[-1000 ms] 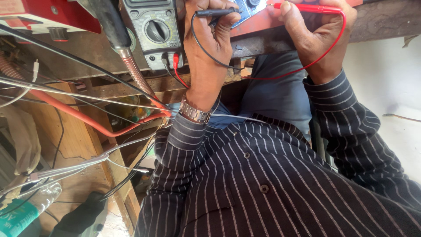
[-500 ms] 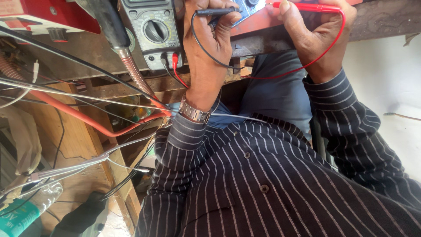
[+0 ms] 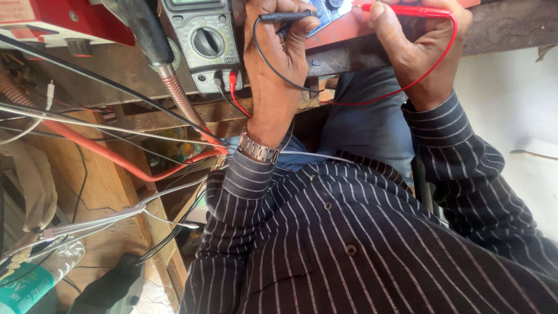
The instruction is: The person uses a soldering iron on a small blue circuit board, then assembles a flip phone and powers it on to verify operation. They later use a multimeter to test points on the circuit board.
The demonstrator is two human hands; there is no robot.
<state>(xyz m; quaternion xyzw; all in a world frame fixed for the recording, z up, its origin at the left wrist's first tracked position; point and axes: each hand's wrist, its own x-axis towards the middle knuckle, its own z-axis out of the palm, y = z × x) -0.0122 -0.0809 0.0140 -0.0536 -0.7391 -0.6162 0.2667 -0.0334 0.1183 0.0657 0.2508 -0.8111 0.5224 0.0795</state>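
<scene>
A dark shirt with thin pale stripes (image 3: 360,244) is filling most of the lower view, its sleeves running up toward a worn wooden bench edge (image 3: 500,29) that is crossing the top. Both arms are reaching up over that edge. To the left, a wooden frame (image 3: 110,192) is standing below the bench, with a tangle of grey and black wires and an orange hose (image 3: 99,152) trailing across it. A grey multimeter (image 3: 206,43) with a round dial is sitting at the bench edge, just left of the hands, and a black lead and a red lead are plugging into its lower sockets. The left hand (image 3: 276,64), wearing a metal wristwatch (image 3: 257,149), is closing its fingers around a black probe (image 3: 285,17), pinching it between thumb and fingertips, with the probe lying level and pointing toward a small blue circuit board (image 3: 325,11) at the top edge. The right hand (image 3: 415,55) is wrapping tightly around a red probe (image 3: 407,10), whose tip is also aiming at the board from the other side; whether either tip is touching the board cannot be told. The red wire is looping down under the right wrist and back toward the meter. A plastic bottle (image 3: 35,279) is lying in the bottom left corner.
</scene>
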